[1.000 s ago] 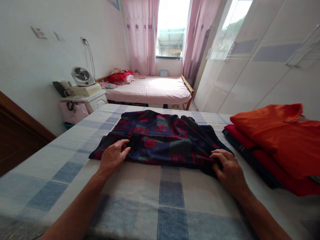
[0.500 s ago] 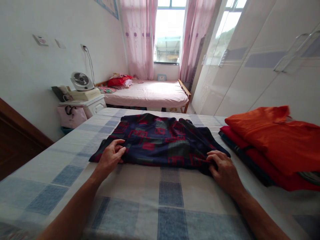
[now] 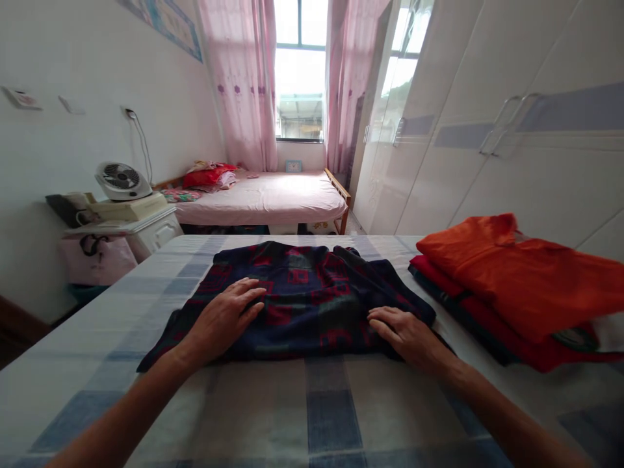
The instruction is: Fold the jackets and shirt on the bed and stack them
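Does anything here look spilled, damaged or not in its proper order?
Nothing looks spilled or damaged. Only mild untidiness shows: on the right, the orange garment does not line up with the red cloth beneath it, and the dark patterned garment under the left hand and right hand is wrinkled, its far edge bunched.
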`<state>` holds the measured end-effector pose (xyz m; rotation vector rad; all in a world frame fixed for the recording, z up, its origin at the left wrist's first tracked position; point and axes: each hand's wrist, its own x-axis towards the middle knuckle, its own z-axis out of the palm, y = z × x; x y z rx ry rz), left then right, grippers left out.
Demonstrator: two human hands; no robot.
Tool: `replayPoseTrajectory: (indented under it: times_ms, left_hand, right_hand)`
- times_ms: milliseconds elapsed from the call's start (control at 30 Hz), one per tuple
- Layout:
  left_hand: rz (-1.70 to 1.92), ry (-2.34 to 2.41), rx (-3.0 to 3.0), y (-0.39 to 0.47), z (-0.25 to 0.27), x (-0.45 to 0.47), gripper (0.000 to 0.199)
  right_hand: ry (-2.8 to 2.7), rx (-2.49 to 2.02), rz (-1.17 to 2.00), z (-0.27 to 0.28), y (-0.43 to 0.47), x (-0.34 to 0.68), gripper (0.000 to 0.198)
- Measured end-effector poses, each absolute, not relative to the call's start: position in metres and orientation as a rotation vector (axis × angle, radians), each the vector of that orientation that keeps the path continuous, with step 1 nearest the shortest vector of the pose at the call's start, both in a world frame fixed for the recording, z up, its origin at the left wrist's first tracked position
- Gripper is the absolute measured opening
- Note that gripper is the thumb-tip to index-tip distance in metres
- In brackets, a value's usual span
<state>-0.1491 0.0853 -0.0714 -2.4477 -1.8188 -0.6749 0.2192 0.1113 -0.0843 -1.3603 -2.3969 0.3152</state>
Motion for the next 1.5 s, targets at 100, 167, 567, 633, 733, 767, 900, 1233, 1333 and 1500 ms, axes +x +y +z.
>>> replayPoseTrajectory:
  times_ms: [100, 167, 567, 633, 733, 767, 900, 1233, 1333, 1500]
  left_hand:
    - [-0.504, -1.786, -2.552, 0.120, -0.074, -0.134, 0.042]
    - [-0.413, -1.780, -2.588, 0.142, -0.080, -0.123, 0.041]
    - [-0.398, -1.811, -2.502, 0.170, -0.135, -0.106, 0.044]
    - [-0.377, -1.823, -2.492, 0.170, -0.134, -0.105, 0.044]
    - [-0.346, -1.850, -2.477, 0.170, -0.131, -0.104, 0.044]
    - [-0.343, -1.855, -2.475, 0.170, -0.131, -0.103, 0.044]
    - [-0.348, -1.863, -2.480, 0.170, -0.131, -0.102, 0.045]
    - [-0.351, -1.872, -2.482, 0.168, -0.128, -0.101, 0.044]
    - [-0.370, -1.869, -2.474, 0.168, -0.129, -0.102, 0.044]
    - [-0.386, -1.886, -2.481, 0.169, -0.130, -0.102, 0.044]
  right_hand:
    - [-2.218, -1.590, 0.273, -0.083, 0.150, 0.226, 0.033]
    - [-2.130, -1.762, 0.114, -0.081, 0.182, 0.231, 0.035]
    - [-2.145, -2.119, -0.138, -0.088, 0.261, 0.228, 0.028]
    - [-2.070, -2.169, -0.277, -0.078, 0.262, 0.233, 0.033]
    - [-2.014, -2.225, -0.405, -0.067, 0.266, 0.237, 0.040]
    - [-2.034, -2.229, -0.412, -0.066, 0.268, 0.237, 0.039]
    - [-2.228, -2.142, -0.313, -0.068, 0.277, 0.229, 0.030]
    - [-1.987, -2.338, -0.190, -0.087, 0.294, 0.227, 0.032]
    - [-1.933, -2.295, -0.206, -0.087, 0.296, 0.221, 0.035]
    - [-2.061, -2.093, 0.006, -0.092, 0.308, 0.205, 0.043]
